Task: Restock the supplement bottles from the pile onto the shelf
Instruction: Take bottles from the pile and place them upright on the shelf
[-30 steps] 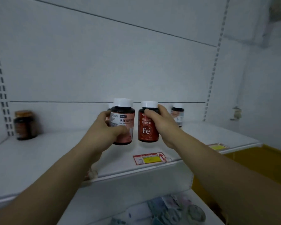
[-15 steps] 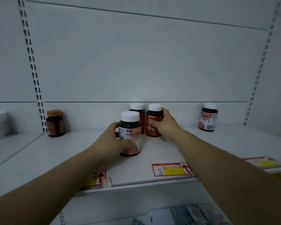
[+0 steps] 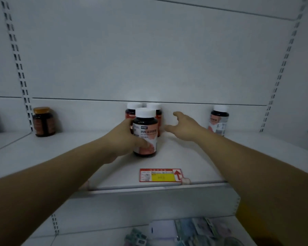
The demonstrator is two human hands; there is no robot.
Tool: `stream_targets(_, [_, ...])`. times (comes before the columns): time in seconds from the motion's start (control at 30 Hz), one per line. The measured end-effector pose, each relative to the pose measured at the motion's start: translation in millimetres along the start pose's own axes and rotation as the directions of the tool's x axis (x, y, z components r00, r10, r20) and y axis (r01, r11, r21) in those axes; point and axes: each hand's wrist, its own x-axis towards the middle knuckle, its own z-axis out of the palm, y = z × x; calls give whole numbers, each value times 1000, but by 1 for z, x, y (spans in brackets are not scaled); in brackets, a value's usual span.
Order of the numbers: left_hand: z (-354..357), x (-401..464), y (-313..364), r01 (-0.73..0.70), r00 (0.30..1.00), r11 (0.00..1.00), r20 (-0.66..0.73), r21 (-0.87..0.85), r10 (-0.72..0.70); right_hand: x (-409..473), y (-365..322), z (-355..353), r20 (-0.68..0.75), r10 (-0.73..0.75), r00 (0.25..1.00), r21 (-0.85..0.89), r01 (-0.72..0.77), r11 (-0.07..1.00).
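We see two bare forearms reaching in from the lower corners, no sleeves showing. The left hand (image 3: 124, 139) and the right hand (image 3: 183, 126) carry no gloves, rings, watch or bands.

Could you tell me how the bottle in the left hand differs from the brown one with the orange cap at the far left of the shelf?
The front bottle has a white cap; the orange-capped jar has an orange one. The front bottle stands mid-shelf, gripped by the left hand, its pale and pink label facing us; the jar stands alone by the back wall, its label dark and unreadable. Both are dark, upright and on the same shelf.
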Motion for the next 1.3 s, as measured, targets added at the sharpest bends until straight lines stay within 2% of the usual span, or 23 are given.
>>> stream_targets(0.07, [31,5,14,0,1000,1000,18,-9,0,-18,28,-24,-8,-28,1000,-115,27,993])
stream_targets(0.17, [83,18,32,5,998,998,63,-63,-1,-43,78,-60,-19,-18,1000,-190,14,982])
stream_targets(0.3, [155,38,48,18,995,995,95,-99,-9,-65,151,-105,23,86,996,-232,-79,969])
stream_targets(0.47, [218,69,53,-76,995,997,70,-21,77,-67,215,-136,164,267,950,-385,-187,904])
stream_targets(0.6, [245,100,57,-183,983,972,55,149,177,-62,245,-139,223,336,915,-464,-203,862])
stream_targets(0.67, [252,117,59,-254,964,909,12,330,265,-60,253,-133,206,339,918,-457,-216,863])
stream_targets(0.77, [256,141,56,-263,908,711,-81,652,411,-56,258,-129,188,327,926,-468,-208,859])
stream_targets(0.83, [258,156,55,-257,877,576,-64,776,477,-55,260,-127,188,326,927,-465,-208,861])
stream_targets(0.9, [261,168,53,-240,862,500,-55,832,505,-55,260,-125,183,321,929,-466,-205,860])
stream_targets(0.97, [269,178,51,-244,848,476,-52,845,528,-54,261,-125,176,315,933,-472,-201,858])
stream_targets(1.07, [277,186,48,-249,840,526,-89,813,535,-51,263,-125,172,319,932,-471,-206,858])
stream_targets(1.2, [271,195,52,-231,861,465,-43,855,507,-54,263,-126,177,317,932,-472,-203,858])
stream_targets(1.3, [271,202,54,-173,883,477,-79,862,463,-55,262,-126,182,315,931,-468,-200,861])
